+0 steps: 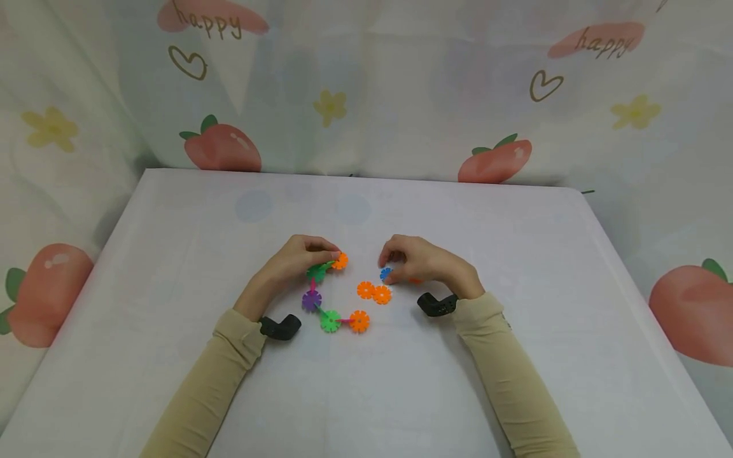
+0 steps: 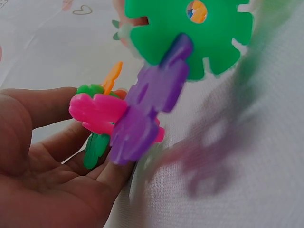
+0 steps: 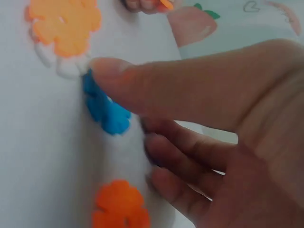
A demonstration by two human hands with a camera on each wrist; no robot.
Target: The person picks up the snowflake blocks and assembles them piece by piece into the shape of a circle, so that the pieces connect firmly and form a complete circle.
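Note:
My left hand (image 1: 303, 254) grips one end of a curved chain of interlocking plastic snowflake discs. That end has an orange disc (image 1: 342, 261) and green discs at the fingers, then a pink disc (image 2: 97, 110). From there the chain bends through a purple disc (image 1: 312, 301) and a light green disc (image 1: 330, 322) to another orange disc (image 1: 359, 322). My right hand (image 1: 426, 257) pinches a blue snowflake disc (image 3: 105, 107) by its edge, the thumb lying along it. The index fingertip is hidden behind the thumb in the right wrist view.
Two orange discs (image 1: 375, 292) lie side by side on the white tabletop (image 1: 366, 394), between the chain and my right hand. One more orange disc (image 3: 121, 206) lies under my right hand. Printed cloth (image 1: 389, 83) hangs behind the table.

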